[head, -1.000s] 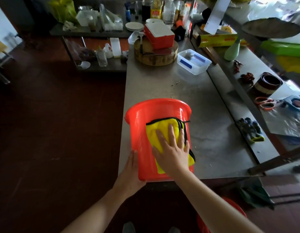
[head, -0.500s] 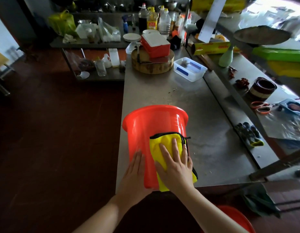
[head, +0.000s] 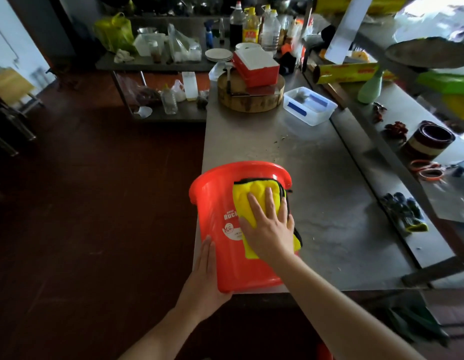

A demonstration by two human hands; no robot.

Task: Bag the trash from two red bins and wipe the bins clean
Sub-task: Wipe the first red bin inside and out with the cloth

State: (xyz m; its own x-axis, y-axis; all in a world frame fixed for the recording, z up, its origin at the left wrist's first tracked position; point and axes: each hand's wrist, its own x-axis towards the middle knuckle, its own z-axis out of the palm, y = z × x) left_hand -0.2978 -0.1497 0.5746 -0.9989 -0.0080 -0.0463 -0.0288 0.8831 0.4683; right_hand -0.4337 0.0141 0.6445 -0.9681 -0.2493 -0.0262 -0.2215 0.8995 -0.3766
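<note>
Rolling is the risk: the red bin [head: 220, 255] lies sideways at the table [head: 316, 178] corner (edge close), steadied only by open palms, left hand [head: 203, 281] at its base, right hand [head: 269, 229] pressing the yellow cloth [head: 247, 193].

on the red bin [head: 215, 255], lower middle of the frame, white print reads "buck", the rest cut off by the yellow cloth [head: 247, 197]; a round badge under it reads "ms". red print on the yellow roll [head: 345, 72], upper right, is too blurred to read.
</note>
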